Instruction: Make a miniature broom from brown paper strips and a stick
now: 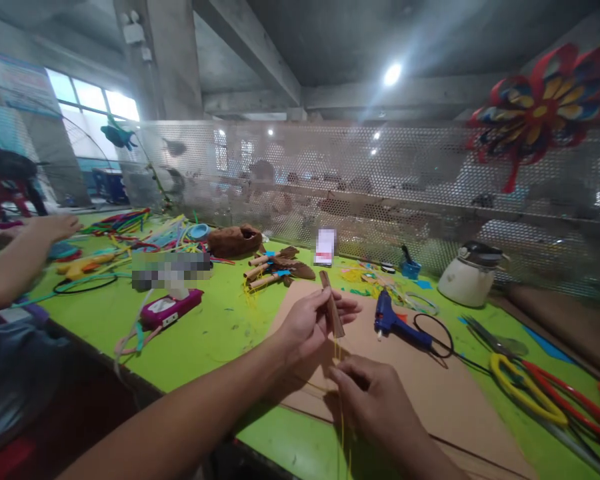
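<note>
My left hand (310, 323) grips a brown rolled piece (333, 307), like a folded strip of stiff paper or bark, tilted over a cardboard sheet (430, 400). Thin yellow string (343, 420) hangs from its lower end. Just below, my right hand (373, 393) pinches that string between thumb and fingers. A blue hot glue gun (400, 327) lies on the cardboard to the right of my hands. Beyond my left hand, several similar brown rolls (265, 270) with blue bits and yellow string lie in a bunch.
A purple power strip (173, 310) lies left, near a co-worker's arm (25, 257). Scissors (527, 397) with yellow and red handles lie right, below a white kettle (467, 277). A phone (325, 247) leans by the perforated screen (290, 180). Coloured strips (125, 220) are heaped at back left.
</note>
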Demonstrator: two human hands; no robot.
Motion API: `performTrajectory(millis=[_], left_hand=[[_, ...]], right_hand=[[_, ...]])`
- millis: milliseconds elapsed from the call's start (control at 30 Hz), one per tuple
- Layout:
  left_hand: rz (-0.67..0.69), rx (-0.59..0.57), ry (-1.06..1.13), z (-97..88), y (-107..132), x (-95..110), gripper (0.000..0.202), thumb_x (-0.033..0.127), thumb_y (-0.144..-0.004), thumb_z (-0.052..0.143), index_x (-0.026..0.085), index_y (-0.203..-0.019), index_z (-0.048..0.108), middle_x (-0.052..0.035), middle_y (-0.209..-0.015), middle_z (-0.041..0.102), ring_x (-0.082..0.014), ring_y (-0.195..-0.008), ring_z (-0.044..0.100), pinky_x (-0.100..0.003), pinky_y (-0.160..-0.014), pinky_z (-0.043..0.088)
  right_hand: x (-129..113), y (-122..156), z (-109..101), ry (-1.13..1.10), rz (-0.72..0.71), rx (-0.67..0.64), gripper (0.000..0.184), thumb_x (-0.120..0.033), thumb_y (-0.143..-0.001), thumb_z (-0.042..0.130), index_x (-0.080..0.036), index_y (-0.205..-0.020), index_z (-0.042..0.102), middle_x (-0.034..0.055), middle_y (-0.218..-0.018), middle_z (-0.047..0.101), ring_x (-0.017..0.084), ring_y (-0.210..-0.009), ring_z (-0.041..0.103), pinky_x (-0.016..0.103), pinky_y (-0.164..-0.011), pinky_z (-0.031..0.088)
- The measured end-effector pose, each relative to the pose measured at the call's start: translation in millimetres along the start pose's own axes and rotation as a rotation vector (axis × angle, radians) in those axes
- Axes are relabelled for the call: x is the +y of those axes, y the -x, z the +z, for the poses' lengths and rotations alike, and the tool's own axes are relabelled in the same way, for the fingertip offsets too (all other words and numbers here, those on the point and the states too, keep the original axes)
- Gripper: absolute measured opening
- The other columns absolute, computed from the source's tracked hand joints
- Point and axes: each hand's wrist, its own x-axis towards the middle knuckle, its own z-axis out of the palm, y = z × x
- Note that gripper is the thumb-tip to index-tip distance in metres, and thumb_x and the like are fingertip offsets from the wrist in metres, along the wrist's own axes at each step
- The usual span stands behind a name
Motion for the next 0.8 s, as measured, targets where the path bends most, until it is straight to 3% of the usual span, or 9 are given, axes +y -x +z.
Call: performTrajectory(millis=[233,467,667,800], left_hand=[[-0.083,-0.046,0.054,8.0,5.3,2.0,0.025,0.022,-0.092,0.036,0.009,-0.081,0.054,-0.0164,-0.080,0.068,-0.0248,-0.083,0.067,-0.039,-0.085,0.048],[-0.171,0.020,0.082,19.3,13.8,1.5,0.023,0.022,-0.092,0.037,0.011,-0.081,0.053,-0.0126,-0.074,0.066,-0.0212,-0.073,0.067,-0.035,-0.077,0.050],[-0.176,0.026,0.065,13.9,10.8,0.1,0.021,0.022,-0.092,0.038,0.012,-0.079,0.051,-0.0078,-0.067,0.063,-0.0162,-0.063,0.065,-0.027,-0.067,0.050],[-0.169,0.024,0.050,10.6,9.5,0.6,0.021,0.024,-0.091,0.040,0.012,-0.080,0.052,-0.0079,-0.067,0.063,-0.0173,-0.064,0.065,-0.025,-0.062,0.050]], right_hand=[[8.5,4.6,5.9,0.280,-0.266,-0.055,0.022,-0.020,-0.084,0.043,-0.017,-0.062,0.046,0.0004,-0.061,0.053,0.011,-0.056,0.047,0.022,-0.053,0.029],[0.3,4.9,7.6,0.493,-0.294,-0.067,0.012,-0.012,-0.076,0.044,-0.016,-0.070,0.054,0.0044,-0.070,0.060,0.014,-0.059,0.052,0.025,-0.053,0.026],[2.6,5.0,6.8,0.661,-0.272,-0.116,0.014,-0.010,-0.076,0.046,-0.016,-0.069,0.056,0.0046,-0.069,0.064,0.014,-0.058,0.055,0.027,-0.052,0.022],[4.1,6.8,5.8,0.658,-0.268,-0.157,0.015,-0.013,-0.080,0.046,-0.017,-0.068,0.055,0.0036,-0.068,0.065,0.013,-0.056,0.054,0.027,-0.050,0.021]])
